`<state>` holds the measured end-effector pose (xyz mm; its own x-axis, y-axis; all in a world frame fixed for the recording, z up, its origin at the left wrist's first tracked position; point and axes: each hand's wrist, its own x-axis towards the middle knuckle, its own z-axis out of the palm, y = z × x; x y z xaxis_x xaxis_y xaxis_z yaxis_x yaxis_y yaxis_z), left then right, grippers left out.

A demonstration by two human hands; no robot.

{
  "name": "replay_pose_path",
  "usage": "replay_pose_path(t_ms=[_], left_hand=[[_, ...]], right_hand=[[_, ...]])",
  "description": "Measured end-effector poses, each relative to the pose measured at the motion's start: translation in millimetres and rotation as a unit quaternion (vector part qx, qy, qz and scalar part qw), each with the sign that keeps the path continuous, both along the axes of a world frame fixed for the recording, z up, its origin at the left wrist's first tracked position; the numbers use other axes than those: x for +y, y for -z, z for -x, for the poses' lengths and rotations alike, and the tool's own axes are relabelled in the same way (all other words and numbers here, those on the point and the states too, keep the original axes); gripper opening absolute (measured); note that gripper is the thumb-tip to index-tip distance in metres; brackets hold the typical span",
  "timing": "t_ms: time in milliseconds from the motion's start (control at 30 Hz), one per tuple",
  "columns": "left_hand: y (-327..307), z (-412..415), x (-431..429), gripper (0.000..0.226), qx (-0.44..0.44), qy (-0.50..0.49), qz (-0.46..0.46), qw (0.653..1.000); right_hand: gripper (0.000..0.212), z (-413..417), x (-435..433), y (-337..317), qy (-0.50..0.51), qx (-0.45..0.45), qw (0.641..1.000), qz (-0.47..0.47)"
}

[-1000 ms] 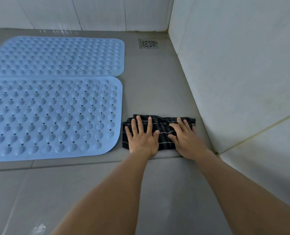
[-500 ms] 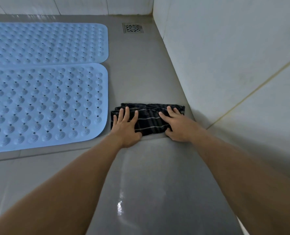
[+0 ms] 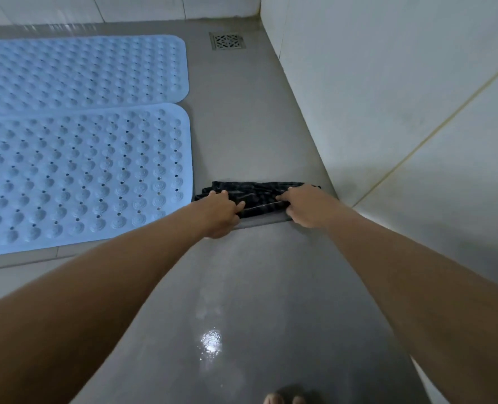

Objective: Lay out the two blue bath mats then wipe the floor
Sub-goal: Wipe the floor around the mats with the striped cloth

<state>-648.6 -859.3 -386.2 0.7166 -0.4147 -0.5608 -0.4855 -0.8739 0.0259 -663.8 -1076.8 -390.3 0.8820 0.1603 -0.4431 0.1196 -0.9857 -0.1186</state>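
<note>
Two blue bath mats lie flat side by side on the grey floor: the far mat (image 3: 81,72) and the near mat (image 3: 79,176), their long edges touching. A dark striped cloth (image 3: 259,196) lies bunched on the floor between the near mat's right edge and the right wall. My left hand (image 3: 217,212) presses on the cloth's left end with its fingers curled over it. At the cloth's right end, my right hand (image 3: 306,205) pinches the fabric. Both hands hide part of the cloth.
A square metal floor drain (image 3: 227,41) sits in the far corner. White tiled walls (image 3: 402,83) close the right side and the back. A wet, shiny patch (image 3: 211,341) lies on the floor near me, and toes (image 3: 284,399) show at the bottom edge.
My fingers have gone from spread flat on the cloth to curled and gripping it, and the cloth is more bunched. The view has shifted back, showing more wet floor near me.
</note>
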Motion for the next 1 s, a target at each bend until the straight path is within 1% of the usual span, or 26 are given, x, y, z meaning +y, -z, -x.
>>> replay_pose_path(t_ms=[67, 133, 267, 333, 400, 433, 467, 500, 533, 567, 667, 733, 800, 1000], left_hand=[[-5.1, 9.4, 3.5, 0.051, -0.007, 0.026, 0.012, 1.0], [-7.8, 16.6, 9.5, 0.05, 0.007, 0.054, 0.017, 0.998], [-11.5, 35.4, 20.9, 0.051, 0.04, 0.019, 0.054, 0.998], [-14.8, 45.8, 24.7, 0.054, 0.037, 0.01, 0.038, 0.999], [-17.9, 53.1, 23.8, 0.063, 0.007, 0.021, 0.022, 1.0], [-19.8, 55.2, 20.7, 0.062, -0.032, 0.022, 0.034, 0.999], [-19.3, 55.4, 16.1, 0.054, -0.08, 0.012, 0.062, 0.995], [-17.6, 55.6, 11.5, 0.044, -0.124, -0.004, 0.095, 0.988], [-11.8, 55.7, 8.5, 0.037, -0.153, -0.015, 0.124, 0.98], [-2.4, 56.7, 6.6, 0.037, -0.156, -0.018, 0.141, 0.978], [36.6, 71.0, 12.5, 0.057, -0.115, -0.018, 0.127, 0.985], [53.3, 85.4, 18.3, 0.064, -0.13, -0.045, 0.123, 0.983], [56.9, 95.0, 19.8, 0.066, -0.15, -0.057, 0.136, 0.978], [56.2, 110.5, 29.0, 0.062, -0.174, -0.085, 0.158, 0.968]], right_hand=[[0.04, 7.5, 7.4, -12.1, 0.025, 0.037, 0.999, -0.012], [0.036, 17.2, 17.8, -21.3, 0.029, 0.064, 0.998, -0.007], [0.042, 29.6, 28.6, -34.6, 0.045, 0.09, 0.995, -0.007], [0.043, 35.8, 33.3, -41.0, 0.046, 0.095, 0.994, 0.003], [0.035, 40.8, 39.7, -45.6, 0.036, 0.1, 0.994, 0.018], [0.028, 42.8, 42.9, -47.5, 0.037, 0.102, 0.994, 0.026], [0.024, 43.6, 45.6, -48.3, 0.041, 0.101, 0.993, 0.034], [0.024, 43.9, 47.7, -47.1, 0.046, 0.092, 0.994, 0.035], [0.027, 43.7, 48.9, -43.4, 0.046, 0.073, 0.996, 0.034], [0.031, 44.4, 49.4, -38.2, 0.044, 0.049, 0.997, 0.034], [0.048, 57.8, 47.2, -7.4, 0.031, -0.009, 0.998, 0.05], [0.056, 72.4, 47.7, 14.1, 0.039, -0.005, 0.999, 0.024], [0.06, 83.7, 48.0, 26.2, 0.054, -0.004, 0.999, -0.004], [0.061, 94.3, 58.4, 27.3, 0.057, -0.021, 0.998, 0.001]])
